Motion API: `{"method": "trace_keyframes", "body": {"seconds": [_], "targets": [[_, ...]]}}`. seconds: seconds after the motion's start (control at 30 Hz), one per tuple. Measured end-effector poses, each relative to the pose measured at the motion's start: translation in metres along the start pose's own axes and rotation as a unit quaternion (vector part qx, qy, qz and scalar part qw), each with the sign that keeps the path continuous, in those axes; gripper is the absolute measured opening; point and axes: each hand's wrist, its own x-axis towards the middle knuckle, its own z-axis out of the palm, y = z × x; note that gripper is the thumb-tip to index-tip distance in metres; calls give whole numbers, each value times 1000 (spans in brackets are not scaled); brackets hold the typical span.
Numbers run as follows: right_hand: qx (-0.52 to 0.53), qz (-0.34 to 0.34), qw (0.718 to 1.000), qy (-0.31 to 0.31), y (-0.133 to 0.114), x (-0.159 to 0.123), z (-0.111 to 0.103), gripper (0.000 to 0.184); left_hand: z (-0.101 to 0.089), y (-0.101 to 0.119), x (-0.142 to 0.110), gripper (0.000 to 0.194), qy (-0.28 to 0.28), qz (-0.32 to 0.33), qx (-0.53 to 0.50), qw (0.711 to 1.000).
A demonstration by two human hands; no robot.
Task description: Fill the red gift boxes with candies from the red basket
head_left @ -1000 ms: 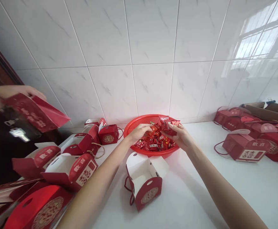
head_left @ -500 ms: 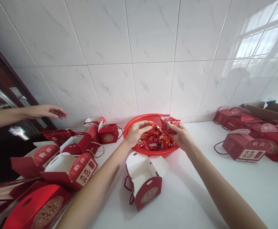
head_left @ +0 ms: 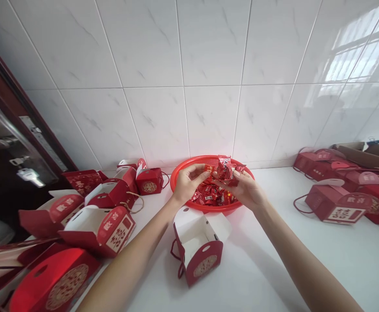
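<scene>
The left hand (head_left: 191, 184) pinches a small packet (head_left: 209, 169) and the right hand (head_left: 246, 186) grips glossy packets (head_left: 225, 168), both over the red basket (head_left: 222, 209), presumably so any strays land inside, with an open box (head_left: 205, 264) at its six o'clock, mouth upward, apparently for easy reach.

White table (head_left: 254, 273), boxes (head_left: 337, 203) at both sides
Basket (head_left: 192, 164) toward the back, open box (head_left: 205, 263) just in front.
</scene>
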Motion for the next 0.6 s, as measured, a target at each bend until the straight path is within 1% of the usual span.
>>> {"method": "trace_keyframes", "body": {"seconds": [0.1, 0.2, 0.33, 0.43, 0.6], "targets": [[-6, 1, 1000, -10, -1, -2, 4, 17, 2, 8, -3, 41, 8, -14, -15, 1000], [-18, -5, 1000, -18, -2, -4, 9, 16, 2, 17, -8, 40, 8, -6, 3, 1000], [-29, -2, 1000, 7, -5, -7, 17, 15, -2, 28, -18, 31, -26, 15, 42, 999], [-38, 7, 999, 10, -8, -9, 23, 16, -8, 34, -25, 35, -51, 28, 78, 995], [-52, 22, 998, -6, -12, -14, 30, 17, -18, 40, -33, 39, -65, 52, 133, 988]]}}
